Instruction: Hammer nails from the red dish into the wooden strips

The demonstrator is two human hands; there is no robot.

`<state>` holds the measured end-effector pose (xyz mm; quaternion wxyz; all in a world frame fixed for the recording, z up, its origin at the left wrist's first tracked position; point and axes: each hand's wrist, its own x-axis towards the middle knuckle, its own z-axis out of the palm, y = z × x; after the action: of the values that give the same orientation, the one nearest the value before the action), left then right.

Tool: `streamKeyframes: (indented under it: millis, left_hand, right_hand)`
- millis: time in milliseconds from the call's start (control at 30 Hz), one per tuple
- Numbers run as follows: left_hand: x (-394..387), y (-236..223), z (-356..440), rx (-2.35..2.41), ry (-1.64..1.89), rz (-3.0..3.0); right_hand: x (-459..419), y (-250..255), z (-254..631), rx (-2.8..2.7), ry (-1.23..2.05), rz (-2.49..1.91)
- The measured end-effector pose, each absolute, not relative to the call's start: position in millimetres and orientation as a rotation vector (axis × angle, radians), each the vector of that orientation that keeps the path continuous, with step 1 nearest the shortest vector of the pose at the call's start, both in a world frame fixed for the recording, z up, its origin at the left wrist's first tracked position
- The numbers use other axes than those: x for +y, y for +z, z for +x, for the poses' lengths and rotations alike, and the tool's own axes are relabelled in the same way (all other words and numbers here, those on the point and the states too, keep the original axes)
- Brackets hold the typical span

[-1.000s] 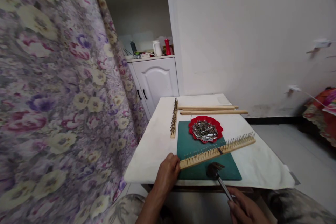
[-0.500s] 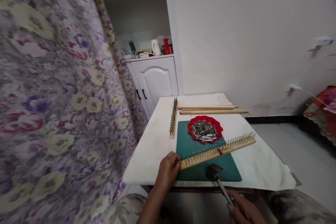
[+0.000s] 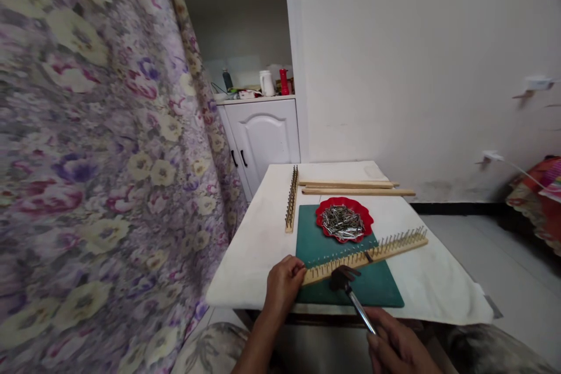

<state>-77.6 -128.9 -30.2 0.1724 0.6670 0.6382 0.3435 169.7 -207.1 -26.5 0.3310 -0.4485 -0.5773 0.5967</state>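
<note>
My left hand (image 3: 283, 285) is closed at the near-left end of a wooden strip (image 3: 394, 252), its fingertips pinched on or around that end. Rows of upright nails stand along the strip, which lies slantwise across a green board (image 3: 372, 291). In my right hand (image 3: 397, 343) is a claw hammer (image 3: 358, 305), gripped by its handle. The dark hammer head hovers over or just in front of the strip's left part; whether it touches cannot be told. Beyond the strip, a red scalloped dish (image 3: 367, 217) holds a heap of loose nails (image 3: 342, 223).
Another nail-studded strip (image 3: 290, 223) lies at the table's left. Several bare wooden sticks (image 3: 359, 191) rest along the back. A pale cloth (image 3: 249, 269) covers the table. Floral curtain (image 3: 109, 187) hangs at left; a white cabinet (image 3: 267, 134) stands behind.
The hammer and my right hand have moved left and slightly up, bringing the head closer to the strip's left part. My left hand stays at the strip's end. The view has shifted slightly.
</note>
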Motion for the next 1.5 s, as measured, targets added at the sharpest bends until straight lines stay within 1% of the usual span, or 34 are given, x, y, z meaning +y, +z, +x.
streamKeyframes:
  millis: [100, 200, 400, 567, 900, 1133, 1367, 1500]
  left_hand:
    - [-129, -31, -77, 1.831, 0.956, 1.880]
    - [-128, -32, -75, 1.858, 0.944, 1.873]
    - [-127, -37, -76, 1.848, 0.963, 1.857]
    - [-126, -40, -76, 1.849, 0.956, 1.853]
    - [-126, -37, -75, 1.809, 0.972, 1.842]
    - [-123, -45, -76, 1.780, 1.009, 1.816]
    - [-128, -37, -75, 1.719, 1.066, 1.764]
    - [-130, -36, -78, 1.698, 1.068, 1.739]
  right_hand:
    - [-196, 0, 152, -1.609, 1.525, -1.159]
    - [-184, 10, 132, -1.639, 1.508, -1.104]
    - [-170, 5, 113, -1.670, 1.487, -1.060]
    - [-168, 9, 113, -1.758, 1.462, -1.102]
    - [-167, 8, 112, -1.719, 1.490, -1.085]
    - [-164, 12, 111, -1.738, 1.494, -1.068]
    - [-174, 15, 133, -1.646, 1.540, -1.062]
    - [-190, -1, 155, -1.506, 1.615, -1.184]
